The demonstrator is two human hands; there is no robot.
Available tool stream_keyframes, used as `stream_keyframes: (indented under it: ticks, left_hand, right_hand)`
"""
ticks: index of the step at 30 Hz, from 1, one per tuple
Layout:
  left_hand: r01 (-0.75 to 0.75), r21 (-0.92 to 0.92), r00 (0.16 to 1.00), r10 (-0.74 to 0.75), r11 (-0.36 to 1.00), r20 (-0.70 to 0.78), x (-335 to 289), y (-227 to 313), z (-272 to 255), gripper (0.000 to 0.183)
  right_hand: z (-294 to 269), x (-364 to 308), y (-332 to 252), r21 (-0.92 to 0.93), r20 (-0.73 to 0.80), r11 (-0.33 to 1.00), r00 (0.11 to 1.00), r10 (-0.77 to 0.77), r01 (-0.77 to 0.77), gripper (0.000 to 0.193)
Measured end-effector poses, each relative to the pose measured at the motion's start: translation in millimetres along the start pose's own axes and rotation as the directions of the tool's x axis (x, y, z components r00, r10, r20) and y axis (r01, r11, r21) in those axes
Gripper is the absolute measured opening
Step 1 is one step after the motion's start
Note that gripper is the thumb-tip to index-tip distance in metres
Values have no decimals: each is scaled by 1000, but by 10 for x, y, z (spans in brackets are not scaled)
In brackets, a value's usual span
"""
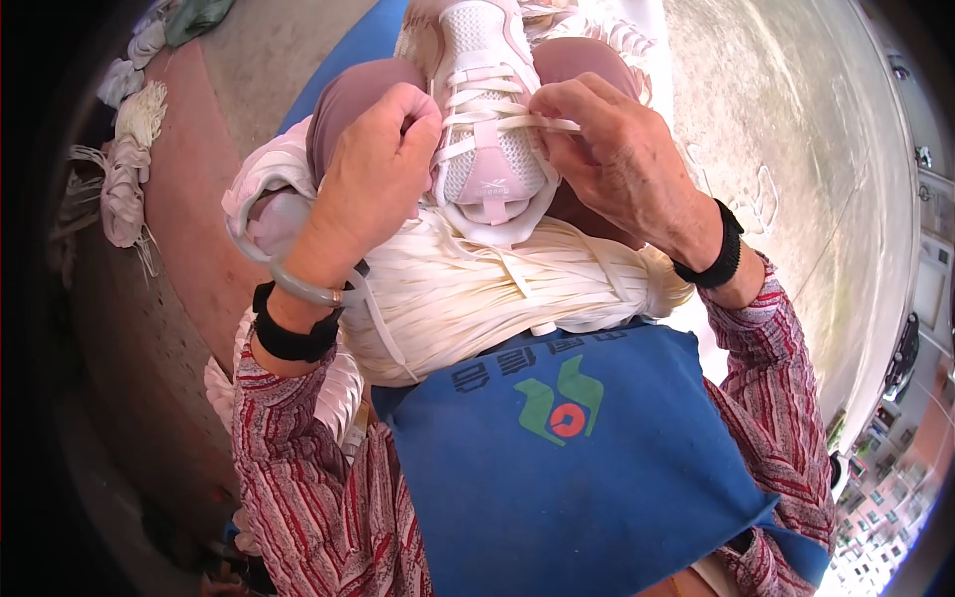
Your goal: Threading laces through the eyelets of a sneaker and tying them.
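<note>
I see my right hand [617, 159] pinching a white lace [542, 124] on the shoe [487, 109], left hand [383, 169] curled shut beside it, laces bundle [477, 289] on apron [567, 468]

Both hands, left hand [383, 164] and right hand [607, 149], pinch white laces [487, 124] on a pink-white sneaker [487, 90], apparently resting on a bundle of white strips [477, 289].

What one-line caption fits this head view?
Both hands, left hand and right hand, pull a white strip over a white shoe above a strip bundle.
</note>
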State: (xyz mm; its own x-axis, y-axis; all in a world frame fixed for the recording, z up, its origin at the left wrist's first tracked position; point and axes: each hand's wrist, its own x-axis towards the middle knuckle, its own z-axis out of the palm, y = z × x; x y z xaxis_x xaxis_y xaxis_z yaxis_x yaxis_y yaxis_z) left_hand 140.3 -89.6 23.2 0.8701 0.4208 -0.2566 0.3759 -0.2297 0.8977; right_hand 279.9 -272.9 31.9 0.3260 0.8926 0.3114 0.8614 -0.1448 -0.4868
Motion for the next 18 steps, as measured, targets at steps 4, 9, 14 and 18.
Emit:
stream_keyframes:
  ticks: [4, 9, 14, 18]
  left_hand:
    - [-55, 51, 998, 56, 997, -27, 19, -11, 21, 21]
    - [-120, 76, 990, 125, 990, -65, -36, -135, 33, 16]
    - [-262, 226, 954, 287, 938, -86, -182, 4, 51, 15]
    - [-208, 246, 974, 224, 947, -38, -209, -49, -23, 17]
  right_hand:
    - [-64, 16, -19, -71, 74, 997, 997, -14, 19, 15]
    - [-245, -3, -241, 29, 204, 998, 976, -69, 64, 17]
    - [-196, -45, -63, 147, 162, 989, 986, -24, 0, 14]
    - [-164, -10, -94, 230, 217, 964, 973, 80, -130, 11]
